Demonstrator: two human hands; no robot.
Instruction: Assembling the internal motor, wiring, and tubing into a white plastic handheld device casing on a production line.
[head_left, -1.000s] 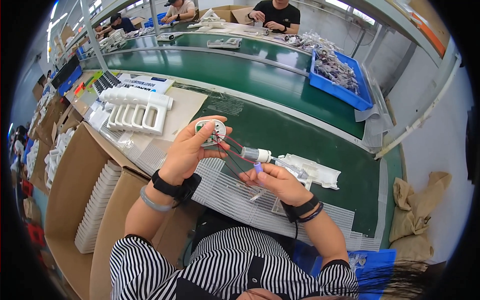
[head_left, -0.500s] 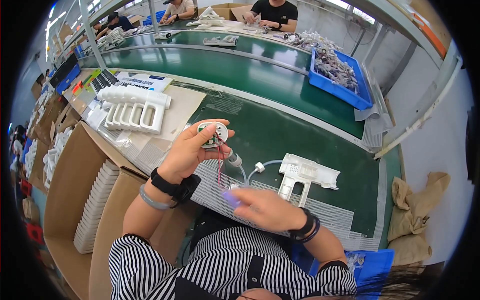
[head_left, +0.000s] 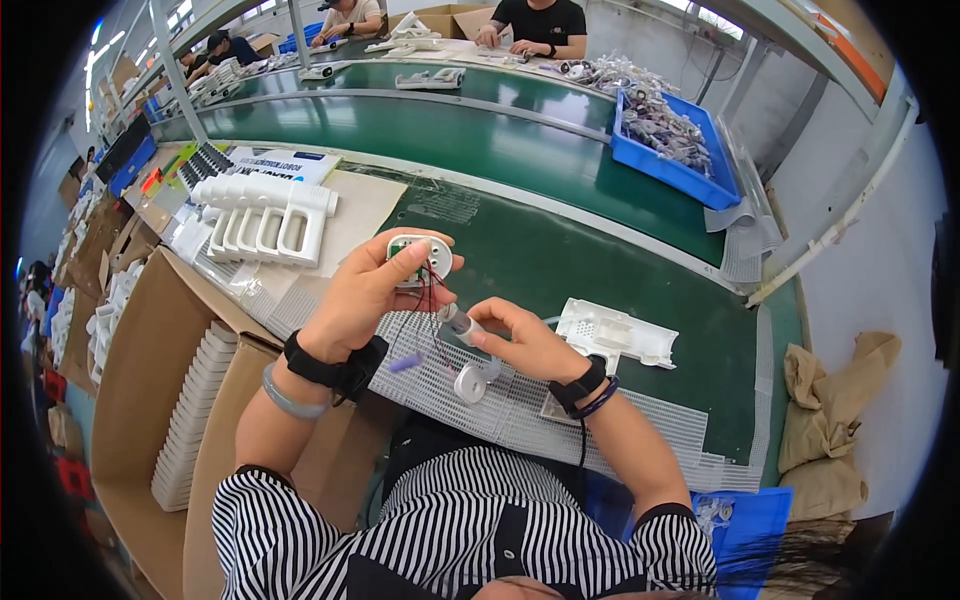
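My left hand (head_left: 372, 290) grips a small round white housing with a green circuit board (head_left: 421, 258), held up over the green work surface. Thin red and black wires (head_left: 432, 312) run from it down to a small silver cylindrical motor (head_left: 462, 327), which my right hand (head_left: 525, 340) holds between thumb and fingers. A round white disc part (head_left: 470, 384) lies on the white plastic mesh mat (head_left: 520, 410) just below my right hand. A small purple piece (head_left: 405, 362) lies on the mat under my left wrist. A flat white plastic panel (head_left: 615, 335) rests right of my right hand.
White moulded parts (head_left: 265, 215) stand on a sheet at the left. Cardboard boxes with stacked white pieces (head_left: 195, 410) sit at the lower left. A blue bin of small parts (head_left: 665, 135) rests on the green conveyor belt (head_left: 480, 140). Other people (head_left: 535, 22) work across the belt.
My right hand rose from the mat near my lap to the motor below my left hand. The purple piece now lies on the mat.
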